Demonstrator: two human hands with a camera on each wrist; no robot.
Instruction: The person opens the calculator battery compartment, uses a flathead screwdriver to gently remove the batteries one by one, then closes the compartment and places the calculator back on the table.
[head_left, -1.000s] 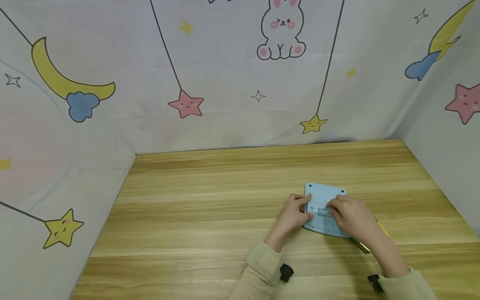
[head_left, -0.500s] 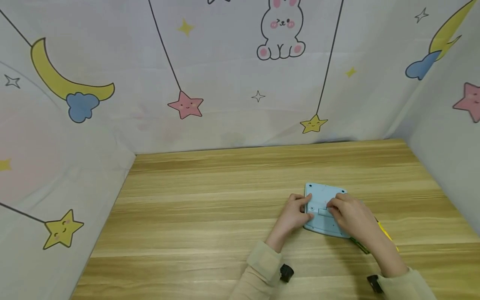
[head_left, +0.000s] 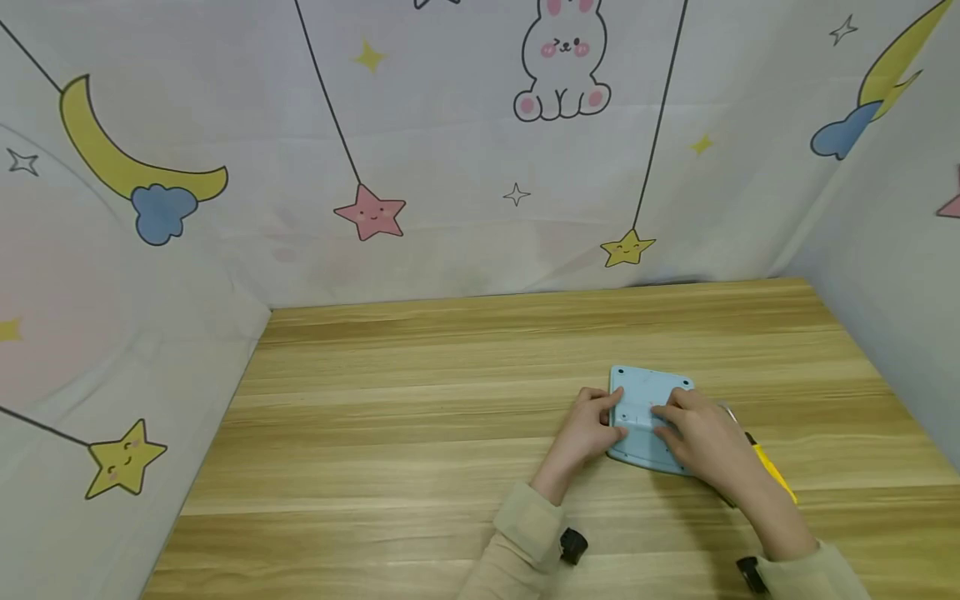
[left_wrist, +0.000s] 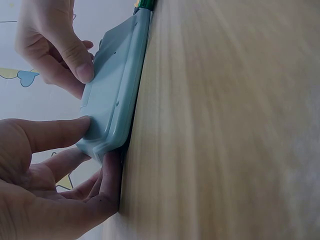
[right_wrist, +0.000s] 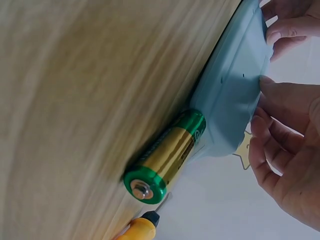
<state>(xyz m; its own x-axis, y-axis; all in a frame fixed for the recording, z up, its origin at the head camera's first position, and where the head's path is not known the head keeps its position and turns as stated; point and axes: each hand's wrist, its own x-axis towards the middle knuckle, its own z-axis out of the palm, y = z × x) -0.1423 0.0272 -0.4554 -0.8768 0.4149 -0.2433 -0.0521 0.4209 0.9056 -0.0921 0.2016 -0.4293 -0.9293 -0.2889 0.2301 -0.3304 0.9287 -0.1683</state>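
Note:
A light-blue calculator (head_left: 647, 387) lies back side up on the table, with small dark feet at its far corners. My left hand (head_left: 587, 427) holds its left edge, thumb on the back and other fingers along the side. My right hand (head_left: 707, 435) touches the middle of the back with thumb and index fingertips set apart, the other fingers loosely bent. In the right wrist view, a green-and-gold battery (right_wrist: 167, 156) lies on the table beside the calculator. Whether a cover sits under the right fingertips is hard to tell.
A screwdriver (head_left: 774, 473) with a yellow handle lies right of the right hand, its shaft pointing away. The wooden table (head_left: 420, 433) is bounded by printed cloth walls (head_left: 450, 150) at the back and both sides.
The right thumb and index finger have spread from a pinch to touching the back separately. The rectangular outline in the middle of the back no longer shows. The left hand has stayed put.

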